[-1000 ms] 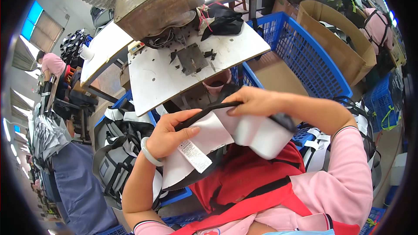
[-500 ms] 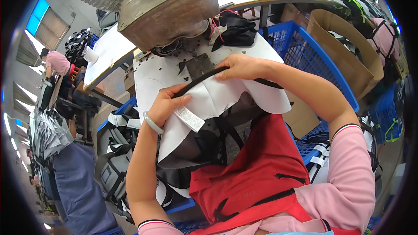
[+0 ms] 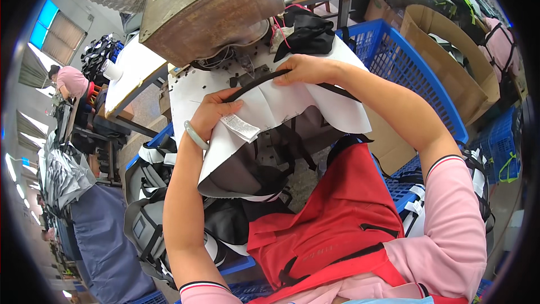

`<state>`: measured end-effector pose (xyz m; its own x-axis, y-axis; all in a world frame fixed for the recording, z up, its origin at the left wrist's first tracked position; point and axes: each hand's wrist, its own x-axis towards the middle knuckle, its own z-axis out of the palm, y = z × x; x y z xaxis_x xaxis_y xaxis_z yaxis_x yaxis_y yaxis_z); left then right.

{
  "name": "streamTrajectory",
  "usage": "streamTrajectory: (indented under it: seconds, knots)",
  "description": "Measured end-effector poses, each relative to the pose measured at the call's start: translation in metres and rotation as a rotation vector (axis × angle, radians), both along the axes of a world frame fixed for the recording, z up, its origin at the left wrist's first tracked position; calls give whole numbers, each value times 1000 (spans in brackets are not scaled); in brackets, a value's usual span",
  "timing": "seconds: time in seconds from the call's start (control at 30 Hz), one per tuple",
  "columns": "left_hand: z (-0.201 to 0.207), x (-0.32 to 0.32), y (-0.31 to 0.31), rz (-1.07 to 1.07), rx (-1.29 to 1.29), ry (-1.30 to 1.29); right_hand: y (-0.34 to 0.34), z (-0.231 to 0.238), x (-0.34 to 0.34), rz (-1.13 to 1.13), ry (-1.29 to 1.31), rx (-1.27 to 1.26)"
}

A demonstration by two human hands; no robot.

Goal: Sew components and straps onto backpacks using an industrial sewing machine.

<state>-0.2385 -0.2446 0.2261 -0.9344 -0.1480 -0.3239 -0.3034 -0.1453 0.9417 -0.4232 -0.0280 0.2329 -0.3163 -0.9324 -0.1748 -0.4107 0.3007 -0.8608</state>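
A big worn sewing machine [image 3: 211,8] stands on a white table [image 3: 185,93] at the top of the view. Below it, a red apron [image 3: 332,219] covers the person's lap. A blue crate [image 3: 405,73] sits to the right of the table, with a cardboard box [image 3: 450,62] beyond it. Grey and black bags [image 3: 146,231] are piled at lower left.

A white fabric panel [image 3: 275,110] lies over the table edge just in front of the machine and hangs down toward the lap. A black strap [image 3: 256,81] runs along its upper edge. The right hand [image 3: 306,68] presses the strap and panel down near the machine, its grip closed on them. The left hand [image 3: 212,114], with a pale bangle [image 3: 194,135] at the wrist, pinches the panel's left edge beside a small white label [image 3: 241,128], its grip closed on the fabric.
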Motion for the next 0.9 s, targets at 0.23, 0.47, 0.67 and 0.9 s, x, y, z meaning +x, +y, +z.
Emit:
streamTrajectory:
  seconds: [0.23,0.47,0.67,0.9]
  knots:
    - [-2,-7,-6,22,4,27,-4,1,-6,2,-78,-31]
    - [-2,-14,-12,5,5,45,-12,3,-17,-19,-8,-2]
    - [-3,-10,-13,-28,42,87,-8,-3,-25,-3,73,-61]
    - [19,36,8,228,116,97,66,56,4,-148,448,12]
